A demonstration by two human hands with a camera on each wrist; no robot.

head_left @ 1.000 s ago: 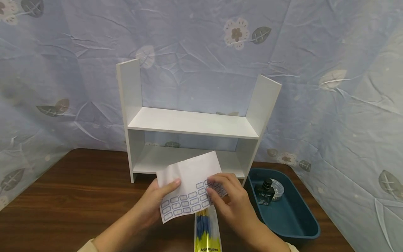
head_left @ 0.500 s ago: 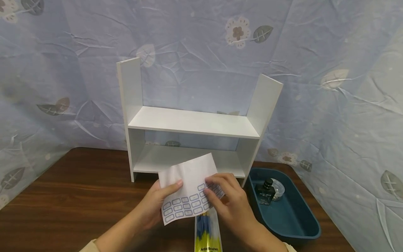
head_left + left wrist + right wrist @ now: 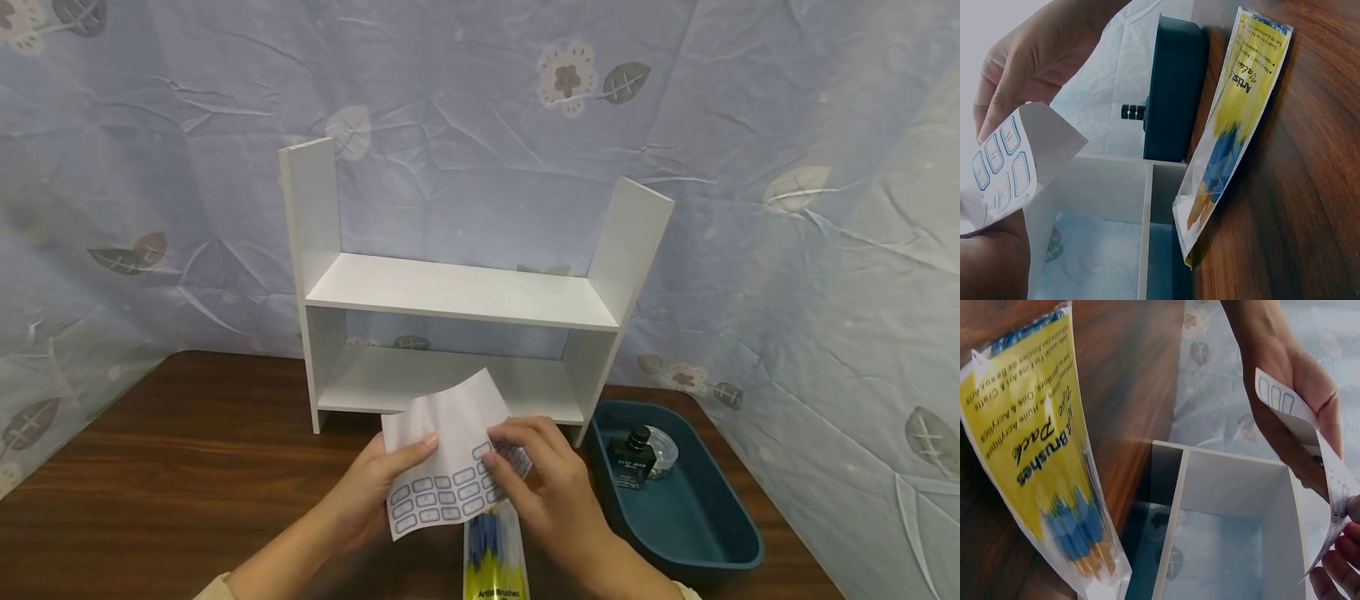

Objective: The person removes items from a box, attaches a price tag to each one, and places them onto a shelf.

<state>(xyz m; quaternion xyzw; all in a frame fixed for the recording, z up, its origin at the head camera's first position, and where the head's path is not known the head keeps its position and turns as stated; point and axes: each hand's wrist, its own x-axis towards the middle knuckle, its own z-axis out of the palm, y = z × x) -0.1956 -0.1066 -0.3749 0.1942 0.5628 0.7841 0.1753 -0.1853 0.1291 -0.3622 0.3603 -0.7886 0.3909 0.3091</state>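
Here's the left hand (image 3: 367, 487) on the label sheet (image 3: 457, 425), its thumb laid across the plain white face and its fingers tucked behind, a firm hold at one side. Over on the other side comes the right hand (image 3: 558, 492), thumb and forefinger tips close together on the printed face, pinching the sheet among its labels. So the two hands are apart from each other, joined only by the paper, and that paper is up in the air, tilted and gently bowed, above the table (image 3: 150, 467). Rows of blue-bordered labels fill its lower part; the writing in them is too small to read.

Below the sheet, on the dark wood, lies the brush pack (image 3: 1235, 112), a clear sleeve with a yellow printed panel and blue-and-orange brushes showing through. Ahead, toward the table's back edge, stands the white shelf unit (image 3: 465, 292), two boards between upright sides. Now out to the right edge, near the back right corner: a teal bin (image 3: 705, 517), and inside, at its left side, a dark bottle (image 3: 632, 462) with a black cap beside a clear round container (image 3: 663, 450). Flower-and-leaf cloth (image 3: 465, 125) hangs behind everything.
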